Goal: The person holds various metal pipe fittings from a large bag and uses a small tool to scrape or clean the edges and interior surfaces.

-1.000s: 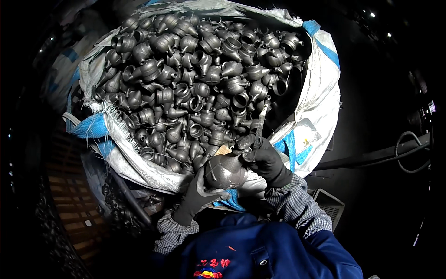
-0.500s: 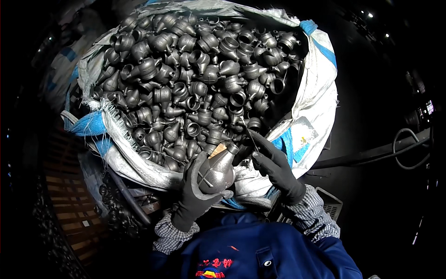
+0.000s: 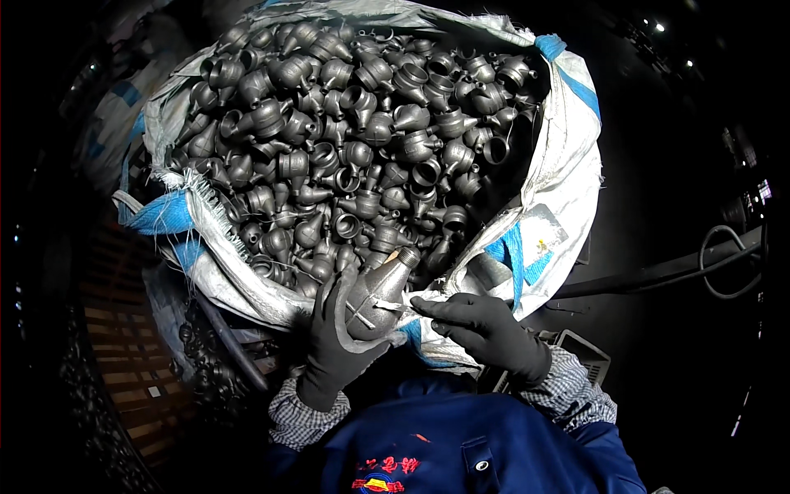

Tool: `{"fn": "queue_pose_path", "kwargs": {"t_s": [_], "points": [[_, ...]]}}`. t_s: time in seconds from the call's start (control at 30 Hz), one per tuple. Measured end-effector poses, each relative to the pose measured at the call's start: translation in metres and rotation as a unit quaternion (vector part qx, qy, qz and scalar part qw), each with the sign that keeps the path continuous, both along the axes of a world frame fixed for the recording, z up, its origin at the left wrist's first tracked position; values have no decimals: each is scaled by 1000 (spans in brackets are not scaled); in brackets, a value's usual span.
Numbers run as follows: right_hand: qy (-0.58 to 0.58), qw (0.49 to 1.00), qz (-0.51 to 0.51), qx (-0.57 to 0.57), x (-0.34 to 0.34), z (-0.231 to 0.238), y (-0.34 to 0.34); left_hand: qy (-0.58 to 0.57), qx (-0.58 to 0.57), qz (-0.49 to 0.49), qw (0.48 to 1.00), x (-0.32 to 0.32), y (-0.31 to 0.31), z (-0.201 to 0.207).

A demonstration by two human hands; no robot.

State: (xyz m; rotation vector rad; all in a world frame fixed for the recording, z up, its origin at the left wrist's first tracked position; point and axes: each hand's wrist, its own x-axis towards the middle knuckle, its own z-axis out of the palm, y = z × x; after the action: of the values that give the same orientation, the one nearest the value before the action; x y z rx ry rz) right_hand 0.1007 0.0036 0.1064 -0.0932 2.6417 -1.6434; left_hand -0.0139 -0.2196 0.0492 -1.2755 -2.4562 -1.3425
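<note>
My left hand, in a dark glove with a grey palm, is closed around a dark grey bulb-shaped moulded part. The part's threaded neck points up and to the right, and raised seam lines cross its rounded body. My right hand, in the same kind of glove, is closed on a thin-bladed knife. Its pale blade lies against the right side of the part; the handle is hidden in my fingers. Both hands are over the near rim of a large white woven sack with blue straps.
A heap of similar grey moulded parts fills the sack. A brown slatted basket stands at the lower left beside more small dark parts. A pale plastic crate is partly behind my right forearm. A bar with a looped cable juts in from the right.
My right hand has come down and nearer, bringing the knife blade from above the heap onto the part. My left hand has shifted slightly left with the part.
</note>
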Motion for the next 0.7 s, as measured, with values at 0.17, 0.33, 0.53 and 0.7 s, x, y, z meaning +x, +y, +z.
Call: {"fn": "queue_pose_path", "kwargs": {"t_s": [0.17,0.33,0.53,0.7], "points": [[35,995,-13,97,4,0,-3,-12,3,6,1000,3,2,3],[79,977,-21,199,9,-6,-2,-54,14,7,998,6,2,3],[31,991,-27,127,18,-7,3,-93,38,-7,995,5,0,-7],[-90,980,-13,-175,18,-6,14,-151,94,-32,984,3,1,-12]]}}
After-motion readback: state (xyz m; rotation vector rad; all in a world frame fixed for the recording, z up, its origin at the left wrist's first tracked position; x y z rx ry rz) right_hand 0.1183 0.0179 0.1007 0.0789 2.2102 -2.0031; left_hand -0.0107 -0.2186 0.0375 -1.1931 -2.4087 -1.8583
